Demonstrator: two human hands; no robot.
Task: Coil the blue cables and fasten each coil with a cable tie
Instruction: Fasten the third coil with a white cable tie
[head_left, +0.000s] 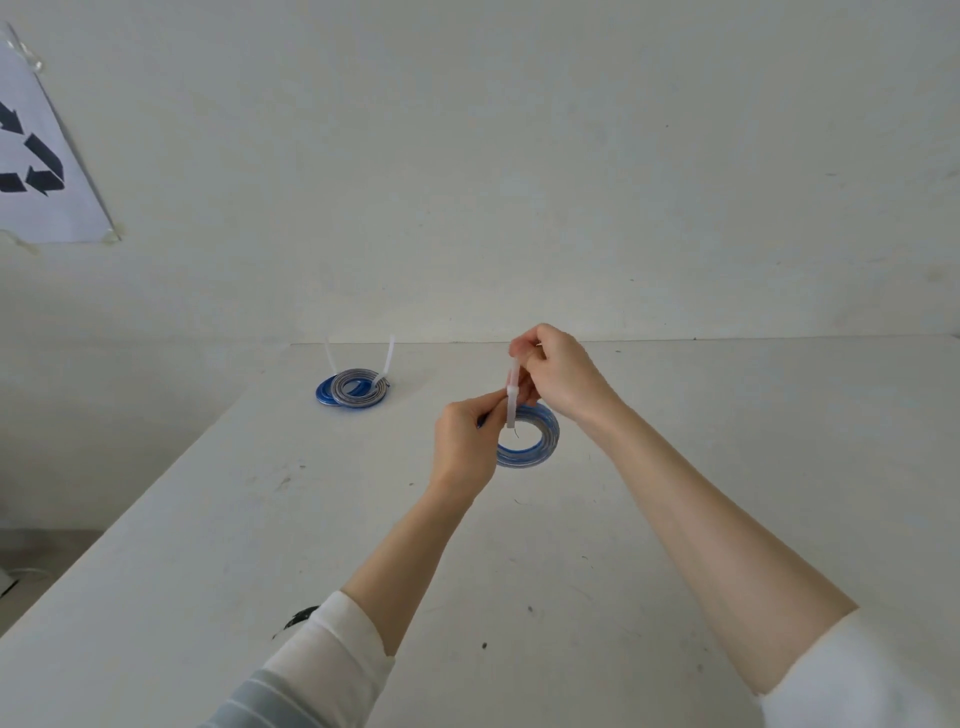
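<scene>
Both hands hold a blue cable coil and its cable tie above the middle of the white table.

The left hand (464, 446) pinches the coil (535, 439) at its left side by the white cable tie (511, 396); the right hand (558, 375), just above the coil, pinches the tie's upright tail. Two tied coils (353, 388) lie stacked near the table's (260, 519) far left corner, well apart from the hands.
</scene>
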